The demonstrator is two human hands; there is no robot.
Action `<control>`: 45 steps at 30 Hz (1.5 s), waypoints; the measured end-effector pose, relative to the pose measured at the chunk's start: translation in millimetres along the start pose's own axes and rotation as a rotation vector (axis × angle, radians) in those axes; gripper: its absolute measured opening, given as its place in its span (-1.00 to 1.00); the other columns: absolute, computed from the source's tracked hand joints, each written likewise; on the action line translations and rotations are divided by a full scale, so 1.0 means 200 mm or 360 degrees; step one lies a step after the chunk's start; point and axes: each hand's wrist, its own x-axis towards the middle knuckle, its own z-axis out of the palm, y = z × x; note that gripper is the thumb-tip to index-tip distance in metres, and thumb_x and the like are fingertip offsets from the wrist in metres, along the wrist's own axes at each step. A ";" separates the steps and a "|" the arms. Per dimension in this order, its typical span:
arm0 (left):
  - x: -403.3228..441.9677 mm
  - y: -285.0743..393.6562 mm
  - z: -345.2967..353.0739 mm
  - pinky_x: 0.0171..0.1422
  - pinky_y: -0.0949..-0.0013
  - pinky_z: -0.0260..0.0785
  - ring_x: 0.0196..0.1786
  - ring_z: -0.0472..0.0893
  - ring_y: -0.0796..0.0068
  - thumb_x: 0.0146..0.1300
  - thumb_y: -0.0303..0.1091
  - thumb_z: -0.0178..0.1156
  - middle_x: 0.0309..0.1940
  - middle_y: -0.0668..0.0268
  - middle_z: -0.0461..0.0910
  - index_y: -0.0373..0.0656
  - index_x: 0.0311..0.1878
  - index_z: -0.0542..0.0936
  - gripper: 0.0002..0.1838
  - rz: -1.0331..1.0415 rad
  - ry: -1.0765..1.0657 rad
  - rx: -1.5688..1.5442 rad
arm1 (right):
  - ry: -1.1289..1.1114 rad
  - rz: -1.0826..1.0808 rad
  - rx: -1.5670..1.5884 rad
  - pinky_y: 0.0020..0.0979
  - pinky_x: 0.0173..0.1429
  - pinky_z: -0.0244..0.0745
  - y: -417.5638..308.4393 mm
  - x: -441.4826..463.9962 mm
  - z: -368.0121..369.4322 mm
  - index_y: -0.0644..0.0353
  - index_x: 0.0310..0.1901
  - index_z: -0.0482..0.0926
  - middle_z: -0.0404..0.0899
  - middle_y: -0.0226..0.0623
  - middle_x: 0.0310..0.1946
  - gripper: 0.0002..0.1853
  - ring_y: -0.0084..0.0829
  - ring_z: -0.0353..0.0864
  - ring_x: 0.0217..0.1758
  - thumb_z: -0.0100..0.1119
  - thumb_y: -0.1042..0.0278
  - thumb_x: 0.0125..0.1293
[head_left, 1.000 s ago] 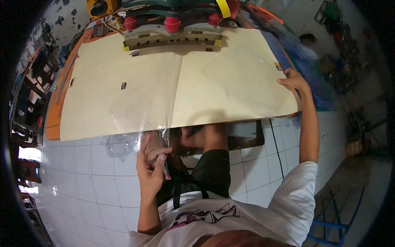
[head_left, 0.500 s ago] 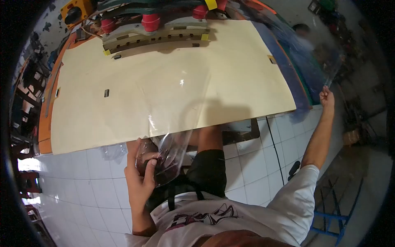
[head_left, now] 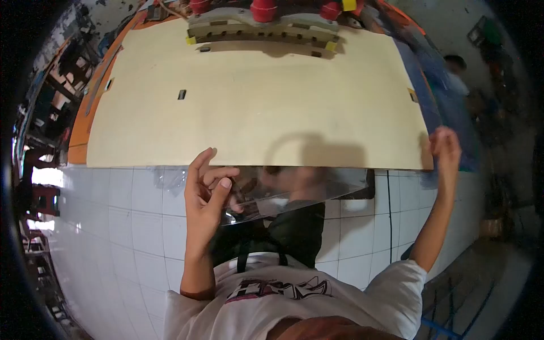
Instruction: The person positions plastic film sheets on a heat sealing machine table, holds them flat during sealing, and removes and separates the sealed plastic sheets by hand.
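Note:
My left hand [head_left: 207,195] is at the front edge of the cream-coloured board [head_left: 255,119], its thumb and fingers apart. A clear plastic sheet [head_left: 306,192] hangs below that edge, above my lap, close beside the left fingertips. Whether those fingers touch it I cannot tell. My right hand [head_left: 446,148] is smeared by motion at the board's right edge, in front of the blue-tinted plastic sheets [head_left: 458,130]. What lies between its fingers, if anything, cannot be made out.
A machine head with red knobs [head_left: 263,10] and a curved slotted bar [head_left: 260,37] stands over the far side of the board. Small dark pieces [head_left: 181,94] sit on it. A person [head_left: 456,79] is at the far right. White tiles [head_left: 147,226] lie below.
My right hand has moved inward from the far right to the board's edge. My left fingers have spread from their grip on the clear plastic, which now lies lower, below the board's edge.

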 end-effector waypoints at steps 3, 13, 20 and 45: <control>-0.05 -0.04 -0.06 -0.23 0.37 0.61 -0.42 0.65 0.41 0.35 -0.45 0.17 0.00 0.02 0.59 -0.17 0.48 0.08 -0.30 -0.0050 -0.0015 -0.0304 | -0.0753 0.0575 0.0183 -0.51 -0.33 0.52 -0.28 -0.38 0.31 0.13 0.20 0.40 0.66 -0.26 -0.36 -0.65 -0.52 0.62 -0.45 0.04 0.15 0.51; -0.05 0.04 -0.19 -0.26 0.42 0.59 -0.41 0.65 0.46 0.25 -0.68 0.17 -0.29 0.18 0.61 -0.24 0.49 0.02 -0.21 0.0190 0.0141 -0.0016 | -0.0691 0.0471 0.0709 -0.49 -0.37 0.58 -0.44 -0.67 0.64 0.32 0.10 0.52 0.66 -0.22 -0.33 -0.68 -0.50 0.65 -0.47 0.21 0.37 0.38; 0.11 0.11 -0.28 -0.25 0.48 0.61 -0.38 0.68 0.48 0.28 -0.61 0.21 -0.31 0.22 0.61 -0.32 0.32 0.32 -0.46 0.0228 0.0351 0.0035 | -0.0559 0.0439 0.0823 -0.48 -0.31 0.65 -0.51 -0.71 0.84 0.36 0.04 0.56 0.66 -0.22 -0.33 -0.72 -0.52 0.66 -0.44 0.22 0.40 0.38; -0.04 0.50 0.10 -0.55 0.41 0.19 -0.67 0.40 0.50 -0.24 -0.25 0.41 -0.64 0.36 0.48 0.12 -0.25 0.62 -0.64 0.1878 -0.0041 0.0666 | -0.0839 0.0472 0.0598 -0.56 -0.30 0.58 -0.54 -0.46 0.82 0.31 0.17 0.50 0.67 -0.23 -0.26 -0.60 -0.60 0.63 -0.43 0.13 0.20 0.45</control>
